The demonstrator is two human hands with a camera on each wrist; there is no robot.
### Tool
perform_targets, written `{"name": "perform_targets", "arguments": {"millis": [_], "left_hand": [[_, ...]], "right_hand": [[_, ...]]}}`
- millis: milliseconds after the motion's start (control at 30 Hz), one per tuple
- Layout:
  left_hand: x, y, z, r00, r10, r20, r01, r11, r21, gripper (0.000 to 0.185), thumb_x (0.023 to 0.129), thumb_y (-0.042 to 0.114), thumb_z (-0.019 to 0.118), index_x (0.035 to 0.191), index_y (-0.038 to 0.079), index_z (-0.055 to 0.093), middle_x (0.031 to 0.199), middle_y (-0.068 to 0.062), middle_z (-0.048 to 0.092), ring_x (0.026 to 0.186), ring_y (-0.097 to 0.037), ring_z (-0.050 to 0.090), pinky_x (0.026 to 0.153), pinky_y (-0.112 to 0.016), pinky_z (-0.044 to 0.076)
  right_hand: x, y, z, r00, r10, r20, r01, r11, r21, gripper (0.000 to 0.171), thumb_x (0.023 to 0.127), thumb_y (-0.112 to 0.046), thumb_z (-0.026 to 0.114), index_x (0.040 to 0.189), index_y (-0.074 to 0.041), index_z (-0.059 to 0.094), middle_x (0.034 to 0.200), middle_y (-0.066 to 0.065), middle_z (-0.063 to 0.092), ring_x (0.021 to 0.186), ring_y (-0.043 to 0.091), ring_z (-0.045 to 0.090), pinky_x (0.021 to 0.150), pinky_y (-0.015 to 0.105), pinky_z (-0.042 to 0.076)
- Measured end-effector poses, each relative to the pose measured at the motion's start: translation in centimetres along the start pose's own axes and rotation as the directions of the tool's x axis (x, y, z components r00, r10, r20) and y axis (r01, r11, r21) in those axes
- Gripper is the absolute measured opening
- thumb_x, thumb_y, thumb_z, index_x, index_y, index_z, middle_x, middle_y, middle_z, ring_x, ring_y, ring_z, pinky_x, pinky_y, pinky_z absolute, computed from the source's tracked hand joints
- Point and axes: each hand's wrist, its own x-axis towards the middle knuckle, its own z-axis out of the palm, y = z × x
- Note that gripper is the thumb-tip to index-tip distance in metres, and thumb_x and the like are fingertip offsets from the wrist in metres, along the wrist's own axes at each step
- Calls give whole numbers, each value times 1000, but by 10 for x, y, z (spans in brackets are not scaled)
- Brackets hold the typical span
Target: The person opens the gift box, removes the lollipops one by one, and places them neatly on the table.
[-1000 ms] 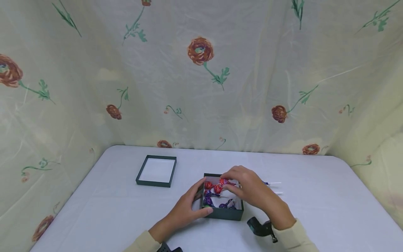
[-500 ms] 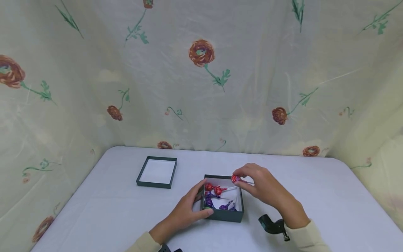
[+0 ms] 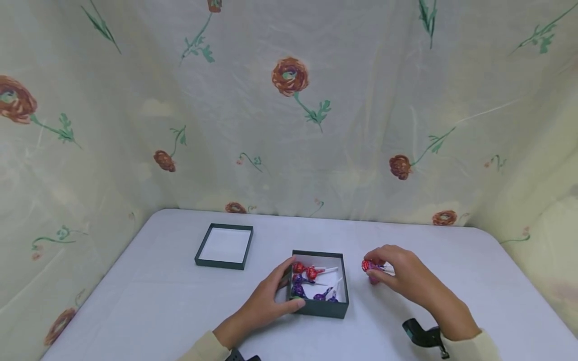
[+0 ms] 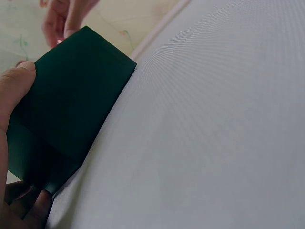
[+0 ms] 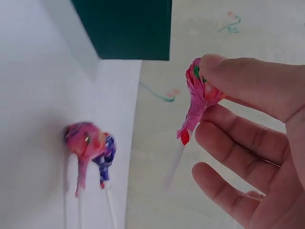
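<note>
1. The right hand [image 3: 404,275] has its grip pinched on a red-wrapped lollipop [image 5: 200,93], thumb and forefinger closed on the wrapped head, its white stick hanging below the fingers.
2. That lollipop is held just above the surface [image 3: 180,306], to the right of the dark green box [image 3: 319,308].
3. Two more lollipops [image 5: 90,145], one pink and one purple, lie side by side on the surface under the right hand.
4. The left hand [image 3: 264,303] has its grip curled around the box's near left corner, thumb on the front wall.
5. Inside the box lie red and purple lollipops [image 3: 309,281].
6. The box lid [image 3: 224,244] rests open side up, well apart to the left.
</note>
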Motion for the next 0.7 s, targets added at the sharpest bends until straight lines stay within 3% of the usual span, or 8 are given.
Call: {"name": "perform_targets", "arguments": {"millis": [267, 700], "left_hand": [[0, -1, 0, 1000, -12, 3, 12, 1000, -12, 87, 84, 47, 71, 153, 30, 22, 156, 7, 26, 142, -19, 29, 110, -37, 35], [0, -1, -1, 1000, -19, 6, 19, 1000, -9, 87, 84, 48, 71, 153, 31, 22, 157, 6, 27, 142, -21, 29, 110, -39, 36]], "right_hand": [[-7, 9, 0, 996, 81, 37, -82, 996, 22, 28, 78, -19, 80, 104, -12, 70, 95, -4, 67, 89, 17, 62, 81, 44, 57], [-18, 23, 12, 996, 77, 49, -78, 996, 37, 23, 78, -12, 80, 99, -13, 71, 92, -7, 68, 85, 13, 62, 77, 41, 57]]}}
